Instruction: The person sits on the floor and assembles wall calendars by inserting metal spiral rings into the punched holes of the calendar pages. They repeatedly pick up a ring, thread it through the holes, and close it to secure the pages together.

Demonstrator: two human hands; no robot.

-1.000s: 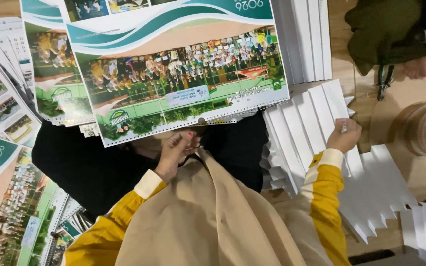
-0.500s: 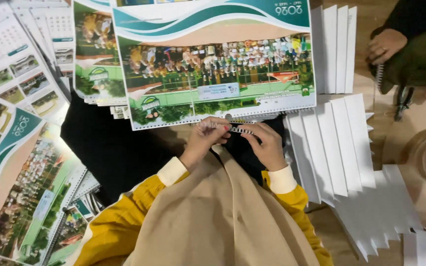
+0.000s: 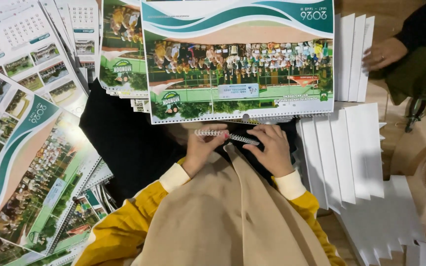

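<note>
I'm pinching a white wire binding coil (image 3: pixel 227 136) with both my left hand (image 3: pixel 204 148) and right hand (image 3: pixel 271 148), just below a calendar (image 3: pixel 237 59). Calendar sheets (image 3: pixel 25 162) and white card stacks (image 3: pixel 351 152) are covering the floor.

From here the feed is evenly lit from overhead, warm in tone and fairly bright. My left hand (image 3: pixel 205 148) and right hand (image 3: pixel 272 148) read sharp enough, casting only soft shadow onto the dark cloth (image 3: pixel 124 148) beside them. The glossy calendar sheet (image 3: pixel 237 59) just above the hands shows mild sheen. Detail softens and bends slightly toward the frame corners.
</note>
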